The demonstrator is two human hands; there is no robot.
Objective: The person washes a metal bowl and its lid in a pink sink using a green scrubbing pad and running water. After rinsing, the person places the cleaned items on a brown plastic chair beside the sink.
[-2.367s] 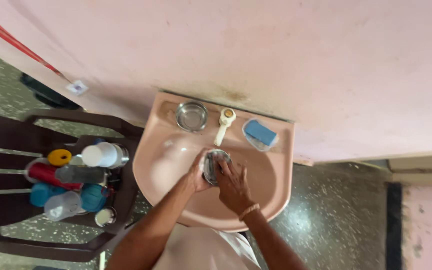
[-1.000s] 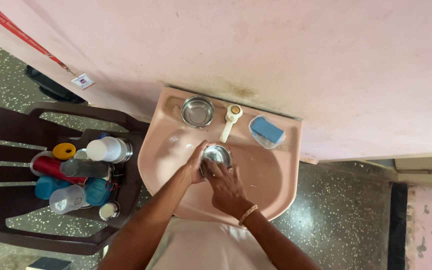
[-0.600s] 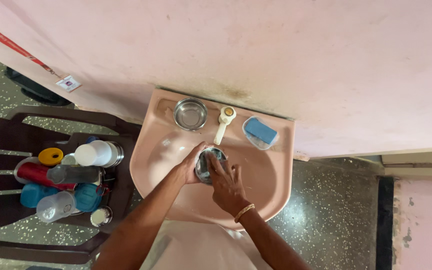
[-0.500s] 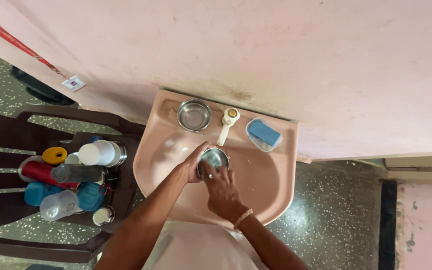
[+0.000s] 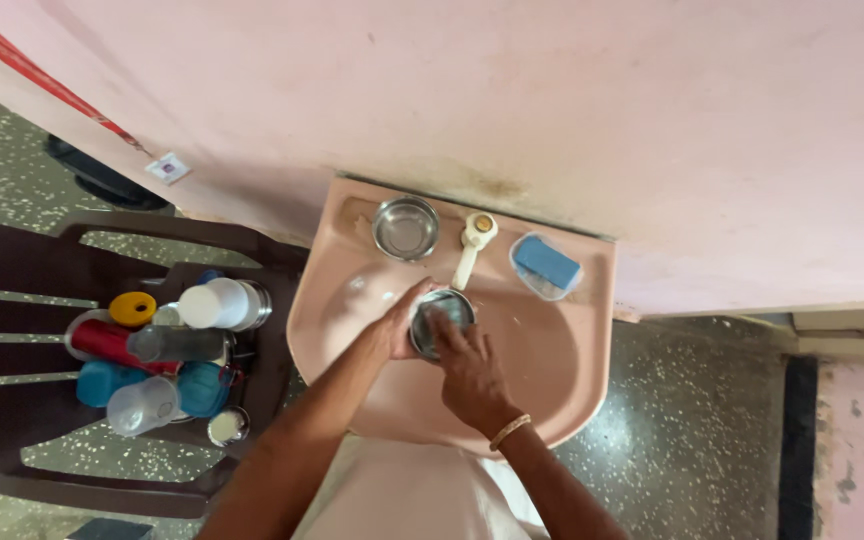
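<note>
Gripping a steel cup (image 5: 440, 318), both hands; small square wall label (image 5: 168, 167) upper left.

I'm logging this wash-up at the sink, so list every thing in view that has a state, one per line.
steel cup: tilted, held over the basin.
left hand: gripping the cup's side.
right hand: fingers reaching into the cup's mouth.
steel bowl: upright on the sink ledge, looks empty.
tap: spout over the cup; flow cannot be told.
blue soap: lying in its dish.
sink: no standing water visible.
bottles: heaped on the brown chair.
</note>
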